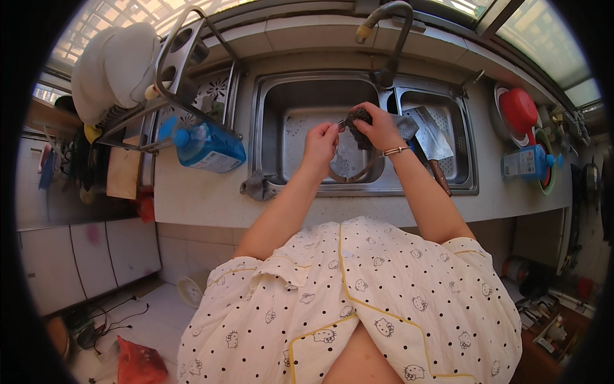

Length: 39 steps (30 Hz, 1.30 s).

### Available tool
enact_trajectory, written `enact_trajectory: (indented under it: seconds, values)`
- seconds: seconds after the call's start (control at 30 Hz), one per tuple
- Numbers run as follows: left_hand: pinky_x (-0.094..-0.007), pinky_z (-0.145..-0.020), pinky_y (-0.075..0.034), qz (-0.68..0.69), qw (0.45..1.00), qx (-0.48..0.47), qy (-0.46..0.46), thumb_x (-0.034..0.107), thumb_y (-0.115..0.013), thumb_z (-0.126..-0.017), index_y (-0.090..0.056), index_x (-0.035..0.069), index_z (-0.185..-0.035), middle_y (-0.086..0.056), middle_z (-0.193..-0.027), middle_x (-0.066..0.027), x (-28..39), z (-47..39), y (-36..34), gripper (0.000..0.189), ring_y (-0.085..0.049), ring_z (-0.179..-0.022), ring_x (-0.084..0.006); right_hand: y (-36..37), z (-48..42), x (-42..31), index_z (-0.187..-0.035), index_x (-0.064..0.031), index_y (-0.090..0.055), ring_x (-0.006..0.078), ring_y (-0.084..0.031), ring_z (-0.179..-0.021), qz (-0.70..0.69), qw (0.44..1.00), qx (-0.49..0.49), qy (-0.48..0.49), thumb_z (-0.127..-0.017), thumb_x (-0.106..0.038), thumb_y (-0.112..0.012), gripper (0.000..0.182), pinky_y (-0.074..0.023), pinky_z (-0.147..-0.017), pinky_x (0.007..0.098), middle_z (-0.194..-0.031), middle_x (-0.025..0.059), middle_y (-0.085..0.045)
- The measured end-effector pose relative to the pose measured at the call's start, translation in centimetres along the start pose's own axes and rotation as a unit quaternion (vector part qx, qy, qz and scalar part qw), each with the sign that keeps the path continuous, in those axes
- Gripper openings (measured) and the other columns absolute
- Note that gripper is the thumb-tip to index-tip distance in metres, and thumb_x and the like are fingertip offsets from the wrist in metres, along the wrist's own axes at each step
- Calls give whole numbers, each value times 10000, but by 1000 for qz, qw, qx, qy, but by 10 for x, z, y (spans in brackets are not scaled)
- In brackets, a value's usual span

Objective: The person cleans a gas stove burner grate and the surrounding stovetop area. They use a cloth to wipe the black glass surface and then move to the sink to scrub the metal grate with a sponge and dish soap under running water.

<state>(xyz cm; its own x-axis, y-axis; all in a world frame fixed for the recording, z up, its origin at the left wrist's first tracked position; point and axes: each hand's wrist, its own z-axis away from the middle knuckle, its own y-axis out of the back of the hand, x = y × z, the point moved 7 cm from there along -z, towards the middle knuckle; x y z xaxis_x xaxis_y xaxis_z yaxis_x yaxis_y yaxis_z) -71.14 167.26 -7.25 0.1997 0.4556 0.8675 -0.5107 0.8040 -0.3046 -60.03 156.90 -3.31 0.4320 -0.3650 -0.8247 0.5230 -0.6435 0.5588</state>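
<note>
Over the large basin of a steel sink [297, 79], both my hands are close together. My left hand [321, 144] pinches a small, thin, metallic-looking piece [341, 124] whose full shape is hidden. My right hand [381, 127] grips a dark mesh scouring pad [359, 116] right against that piece. Below them in the basin is a curved rim [352, 179] of a round thing; my hands cover part of it. A grey cloth [407, 126] lies by the divider, just beyond my right hand. In the small basin rests a cleaver [429, 134], its wooden handle [439, 175] over the front rim.
A curved faucet [398, 43] rises behind the sink. A grey rag [259, 186] lies at the front left corner. Blue bottles stand left [208, 149] and right [520, 163]. A metal dish rack [165, 103] holds white plates [129, 65]. A red ladle [518, 110] rests among bowls.
</note>
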Motion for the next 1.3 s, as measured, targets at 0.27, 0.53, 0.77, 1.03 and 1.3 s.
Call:
enact_trajectory:
  seconds: [0.27,0.53,0.77,1.03,1.3]
  values:
    - [-229,-537,-376,-260,926,5,-273,160,-592,-877,-646,17,-891,-568,-686,1,50,7,11,153,-502,-599,-82,14,6,39,-970,-37,-639,168,-603,-756,-181,981,13,-67,-754,-111,-648,229,-480,-707,290,-824,97,-642]
    - [-275,-604,-439,-367,854,30,-368,103,-632,-822,-632,-3,-867,-594,-728,-105,55,25,-16,115,-549,-640,-182,16,3,17,-920,-8,-629,152,-612,-756,-167,986,11,-13,-769,-97,-618,176,-482,-684,283,-796,100,-649]
    - [-271,-598,-436,-368,849,45,-377,103,-638,-821,-632,-2,-860,-599,-736,-96,54,28,-15,112,-548,-638,-174,14,15,-27,-921,-54,-634,267,-640,-771,-95,991,72,58,-767,-127,-630,171,-494,-670,319,-830,139,-652]
    - [-306,-580,-442,-362,853,68,-369,115,-640,-811,-628,20,-826,-593,-731,-104,56,34,-15,97,-564,-632,-234,26,17,-7,-922,-54,-632,291,-633,-767,-43,995,86,29,-758,-123,-616,179,-494,-669,330,-821,137,-653]
    - [-293,-582,-449,-409,812,53,-414,103,-640,-816,-626,3,-831,-597,-736,-113,72,43,-20,101,-570,-639,-227,28,22,13,-940,-53,-630,283,-634,-793,-29,996,79,-11,-767,-121,-606,187,-495,-687,338,-856,134,-654]
